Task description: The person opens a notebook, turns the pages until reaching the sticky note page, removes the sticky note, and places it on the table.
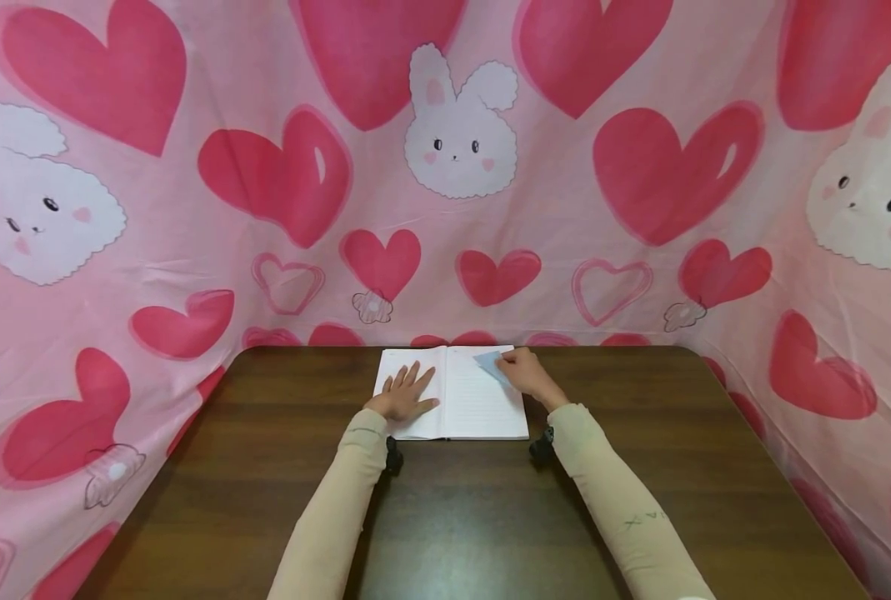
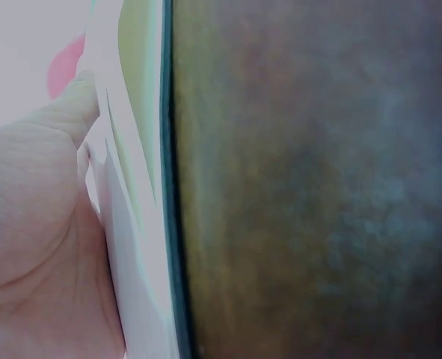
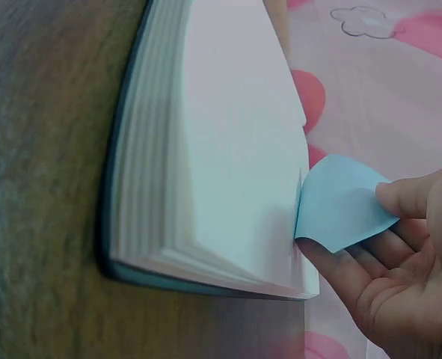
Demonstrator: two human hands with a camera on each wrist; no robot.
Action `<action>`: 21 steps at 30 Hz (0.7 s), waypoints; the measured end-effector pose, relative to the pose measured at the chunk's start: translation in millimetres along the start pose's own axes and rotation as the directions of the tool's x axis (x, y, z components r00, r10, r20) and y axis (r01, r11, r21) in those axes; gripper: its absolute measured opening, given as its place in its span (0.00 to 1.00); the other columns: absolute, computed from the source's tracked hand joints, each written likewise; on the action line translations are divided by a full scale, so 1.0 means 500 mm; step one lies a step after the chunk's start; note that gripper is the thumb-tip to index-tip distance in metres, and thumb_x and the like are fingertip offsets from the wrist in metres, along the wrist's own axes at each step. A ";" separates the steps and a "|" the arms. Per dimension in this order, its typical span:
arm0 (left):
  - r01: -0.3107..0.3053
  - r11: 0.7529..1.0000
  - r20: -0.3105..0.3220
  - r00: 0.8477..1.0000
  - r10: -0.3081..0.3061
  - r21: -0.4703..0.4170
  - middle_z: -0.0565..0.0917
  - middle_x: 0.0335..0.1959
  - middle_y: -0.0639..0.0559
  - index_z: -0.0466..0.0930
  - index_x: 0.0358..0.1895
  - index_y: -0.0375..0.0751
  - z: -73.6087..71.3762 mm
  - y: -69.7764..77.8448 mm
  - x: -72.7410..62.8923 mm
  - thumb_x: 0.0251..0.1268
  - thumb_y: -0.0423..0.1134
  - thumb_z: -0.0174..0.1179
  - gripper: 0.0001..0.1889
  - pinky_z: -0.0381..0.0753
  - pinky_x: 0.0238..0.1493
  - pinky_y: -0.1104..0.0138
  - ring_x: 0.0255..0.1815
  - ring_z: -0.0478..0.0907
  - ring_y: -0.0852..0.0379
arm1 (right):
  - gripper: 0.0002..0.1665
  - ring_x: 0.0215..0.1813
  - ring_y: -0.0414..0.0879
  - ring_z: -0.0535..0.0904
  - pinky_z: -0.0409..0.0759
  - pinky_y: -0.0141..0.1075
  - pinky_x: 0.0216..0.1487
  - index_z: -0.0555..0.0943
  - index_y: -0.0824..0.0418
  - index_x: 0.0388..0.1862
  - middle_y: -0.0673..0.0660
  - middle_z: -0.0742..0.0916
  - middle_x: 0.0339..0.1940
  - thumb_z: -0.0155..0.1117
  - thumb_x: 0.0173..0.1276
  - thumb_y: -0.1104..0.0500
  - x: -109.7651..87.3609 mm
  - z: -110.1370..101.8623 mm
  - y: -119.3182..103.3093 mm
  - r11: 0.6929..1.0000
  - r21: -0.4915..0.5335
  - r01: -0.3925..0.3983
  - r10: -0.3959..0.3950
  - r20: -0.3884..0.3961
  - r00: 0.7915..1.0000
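An open notebook (image 1: 483, 408) with lined white pages lies near the far edge of the table. My left hand (image 1: 403, 396) rests on its left page, fingers spread; the left wrist view shows the palm (image 2: 34, 224) beside the page edges. Between thumb and fingers my right hand (image 1: 526, 372) pinches a light blue sticky note (image 1: 493, 367) over the upper part of the right page. In the right wrist view the blue note (image 3: 344, 198) is slightly curved, with one edge at the page surface. Whether that edge sticks to the page I cannot tell.
The brown wooden table (image 1: 460, 517) extends around the notebook. Behind it hangs a pink cloth (image 1: 430, 225) with hearts and rabbits, also along both sides. The notebook's dark cover (image 3: 110, 224) shows under the thick stack of pages.
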State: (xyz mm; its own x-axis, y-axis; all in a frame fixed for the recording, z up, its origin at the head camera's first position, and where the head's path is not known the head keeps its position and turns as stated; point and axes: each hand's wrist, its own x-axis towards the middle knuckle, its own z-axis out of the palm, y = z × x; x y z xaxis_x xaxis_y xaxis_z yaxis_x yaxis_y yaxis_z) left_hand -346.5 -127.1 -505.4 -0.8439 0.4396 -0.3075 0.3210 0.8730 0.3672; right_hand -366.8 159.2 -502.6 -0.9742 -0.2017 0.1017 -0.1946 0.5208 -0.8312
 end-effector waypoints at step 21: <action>0.008 1.000 -0.012 1.000 -0.008 -0.014 0.31 0.85 0.45 0.37 0.84 0.54 0.021 -0.022 0.026 0.78 0.62 0.43 0.41 0.28 0.79 0.41 0.84 0.26 0.39 | 0.22 0.18 0.39 0.62 0.63 0.33 0.22 0.78 0.74 0.24 0.47 0.70 0.14 0.56 0.78 0.61 -0.015 -0.113 0.030 0.997 -0.001 0.077 -0.076 -0.172 0.982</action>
State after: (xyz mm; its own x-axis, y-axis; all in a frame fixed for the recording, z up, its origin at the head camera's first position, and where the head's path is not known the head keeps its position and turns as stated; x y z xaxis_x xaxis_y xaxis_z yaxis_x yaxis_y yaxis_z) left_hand -356.5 -128.7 -522.8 -0.8515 0.4301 -0.3000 0.3085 0.8735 0.3767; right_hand -368.9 215.5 -485.1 -0.9616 -0.0950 0.2574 -0.2695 0.5040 -0.8206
